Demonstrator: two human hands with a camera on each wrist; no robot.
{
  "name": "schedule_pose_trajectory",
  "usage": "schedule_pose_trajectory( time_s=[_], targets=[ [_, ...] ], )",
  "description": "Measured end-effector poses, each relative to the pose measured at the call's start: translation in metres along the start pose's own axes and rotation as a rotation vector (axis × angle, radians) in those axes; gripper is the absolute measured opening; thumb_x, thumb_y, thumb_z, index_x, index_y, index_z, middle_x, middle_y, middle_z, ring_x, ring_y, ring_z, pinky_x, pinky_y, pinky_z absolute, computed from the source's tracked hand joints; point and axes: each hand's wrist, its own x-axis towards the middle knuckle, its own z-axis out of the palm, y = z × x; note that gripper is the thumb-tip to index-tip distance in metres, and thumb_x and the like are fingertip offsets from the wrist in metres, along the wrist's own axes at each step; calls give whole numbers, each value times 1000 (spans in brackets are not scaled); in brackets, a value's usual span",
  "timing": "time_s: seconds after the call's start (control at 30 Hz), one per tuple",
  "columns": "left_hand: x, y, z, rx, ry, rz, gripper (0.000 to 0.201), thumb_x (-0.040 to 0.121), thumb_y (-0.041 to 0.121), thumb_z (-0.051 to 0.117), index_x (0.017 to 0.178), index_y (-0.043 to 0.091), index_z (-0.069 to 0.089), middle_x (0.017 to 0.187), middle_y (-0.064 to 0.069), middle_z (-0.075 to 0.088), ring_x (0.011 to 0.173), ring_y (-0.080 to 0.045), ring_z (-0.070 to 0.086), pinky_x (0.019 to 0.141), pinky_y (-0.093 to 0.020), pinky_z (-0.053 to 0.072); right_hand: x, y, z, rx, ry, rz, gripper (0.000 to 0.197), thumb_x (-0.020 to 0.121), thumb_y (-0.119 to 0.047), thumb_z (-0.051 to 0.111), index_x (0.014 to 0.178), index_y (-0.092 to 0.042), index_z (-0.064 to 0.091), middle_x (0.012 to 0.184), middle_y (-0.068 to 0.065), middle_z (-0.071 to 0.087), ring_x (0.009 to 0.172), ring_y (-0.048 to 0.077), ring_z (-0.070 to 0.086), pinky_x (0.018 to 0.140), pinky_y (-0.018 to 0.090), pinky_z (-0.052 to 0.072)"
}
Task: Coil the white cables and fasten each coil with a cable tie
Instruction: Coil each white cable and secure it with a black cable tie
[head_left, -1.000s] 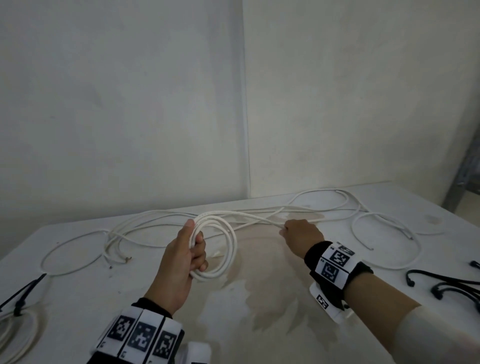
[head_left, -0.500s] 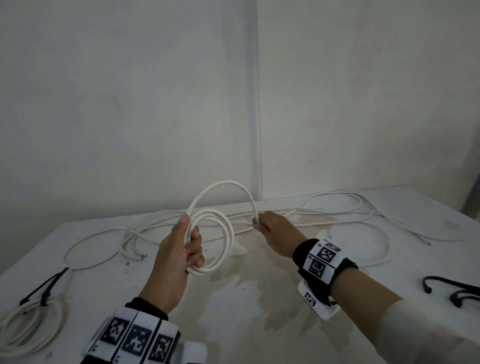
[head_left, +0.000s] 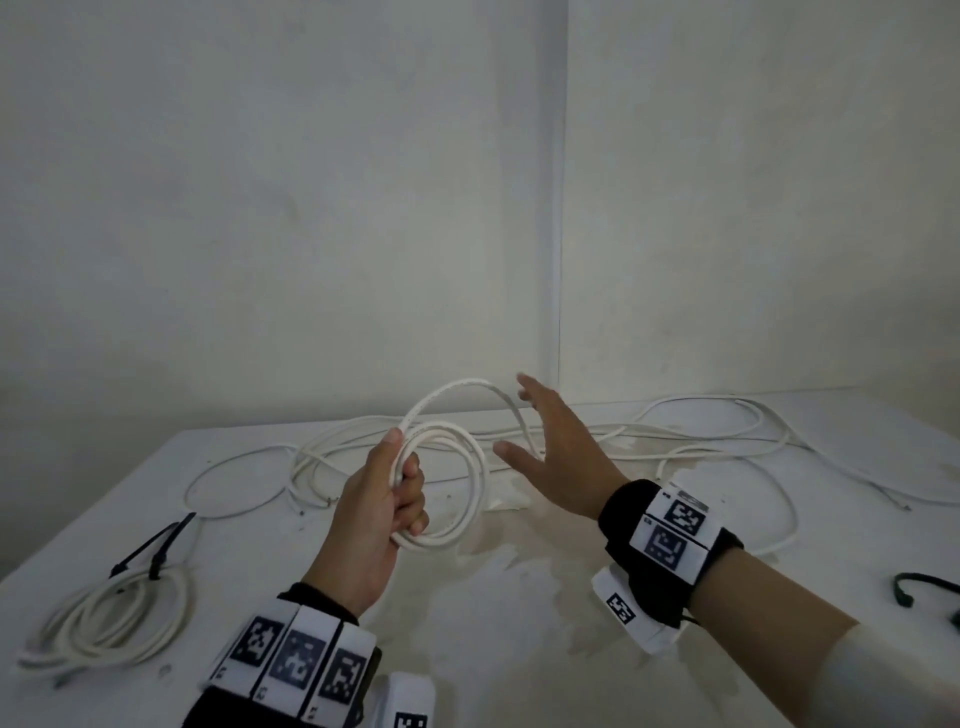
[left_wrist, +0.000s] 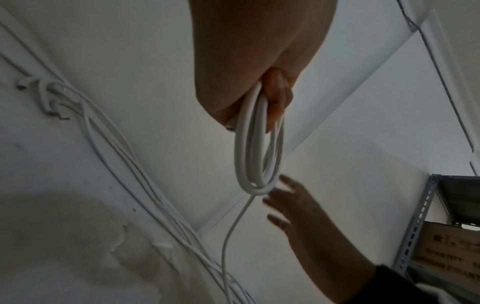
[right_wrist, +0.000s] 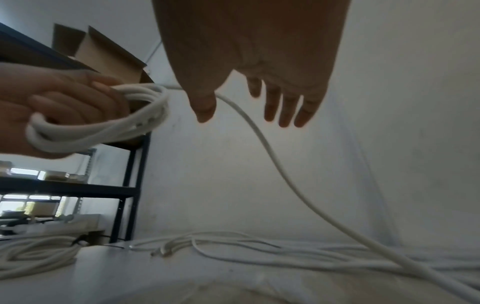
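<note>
Left hand (head_left: 376, 512) grips the coil (head_left: 451, 488); right hand (head_left: 558, 457) spread beside it.

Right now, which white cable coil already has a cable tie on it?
The coil lying at the table's near left: black cable tie around it. The coil in the left hand has none.

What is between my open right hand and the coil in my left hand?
One loose cable strand arcs from the coil past the right hand, clearest in the head view.

A storeroom or workshop corner: bare white walls (head_left: 260, 208), a stained white table (head_left: 519, 649), slotted metal shelving (right_wrist: 130, 185) holding cardboard boxes (right_wrist: 109, 55), with another box (left_wrist: 451, 253) on a rack (left_wrist: 420, 222)
</note>
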Motion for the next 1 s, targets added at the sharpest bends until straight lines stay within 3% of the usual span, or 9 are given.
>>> schedule_pose_trajectory(
  time_s=[0.1,0.23,0.33,0.43,0.5,0.53,0.67,0.8,1.0],
  targets=[
    [-1,1,4,47,-17,-1,41,97,36,37,62,15,41,41,10,25,33,-5,19,37,-17,27,4,-14,5,33,53,-258,58,93,-32,46,144,-21,20,141,3,42,128,10,36,105,23,23],
    [-1,2,2,107,-40,-17,41,96,35,37,61,14,41,42,8,25,33,-6,20,37,-18,27,9,-18,6,10,83,-306,54,90,-34,31,142,-22,29,133,9,42,121,19,39,105,41,31],
    [-2,3,2,166,-69,-23,40,96,35,37,62,14,40,44,8,24,35,-7,20,36,-18,28,14,-27,2,-93,78,-350,51,92,-35,26,141,-21,34,146,7,36,132,14,27,107,28,15],
    [-1,7,2,164,-56,0,40,96,33,37,62,13,40,43,8,24,34,-6,20,36,-17,27,16,-34,0,-15,-39,-280,43,93,-30,28,122,-13,55,115,4,60,105,13,48,102,32,23],
    [1,13,0,103,-31,33,40,97,32,36,62,13,40,41,9,24,33,-5,20,35,-17,27,16,-32,-2,93,-26,-261,36,95,-26,32,106,-5,58,90,6,59,78,11,47,82,28,38],
    [2,16,-1,61,-23,47,40,97,31,36,62,14,39,41,10,25,33,-4,20,35,-16,26,14,-32,-3,144,-40,-233,33,97,-26,33,104,-5,57,84,5,56,71,9,44,73,23,38],
    [5,22,2,-90,-39,63,41,96,36,35,61,15,39,40,11,24,32,-4,20,35,-15,26,4,-39,0,286,-121,-132,28,100,-27,31,106,-10,53,82,3,55,71,12,47,70,25,39],
    [7,21,8,-173,-55,62,43,96,38,33,61,14,39,39,11,24,30,-3,19,35,-16,24,-1,-46,6,446,-165,-35,28,100,-30,28,104,-15,51,75,-10,55,55,0,42,60,15,35],
    [12,15,14,-192,-75,68,43,97,38,32,63,14,41,39,10,24,30,-3,20,36,-15,30,1,-47,3,665,-114,65,25,101,-18,31,86,-18,51,64,-1,56,46,-2,43,49,9,33]
  ],
)
